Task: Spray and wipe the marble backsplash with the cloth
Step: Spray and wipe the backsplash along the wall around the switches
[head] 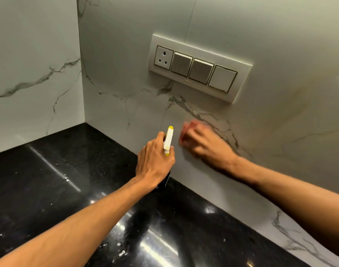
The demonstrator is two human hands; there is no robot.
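Observation:
The white marble backsplash (126, 78) with grey veins fills the wall ahead and wraps the corner on the left. My left hand (155, 160) grips a spray bottle (168, 140) with a white and yellow head, its nozzle pointing at the wall; the dark bottle body is mostly hidden under my hand. My right hand (205, 143), blurred by motion, presses a reddish cloth (187, 130) against the backsplash just right of the nozzle, below the switch plate. Only the cloth's upper left part shows past my fingers.
A white switch plate (241, 89) with one socket and three switches sits on the wall above my hands. A glossy black countertop (68, 170) runs below, scattered with small white crumbs and reflections. The wall corner is at the left.

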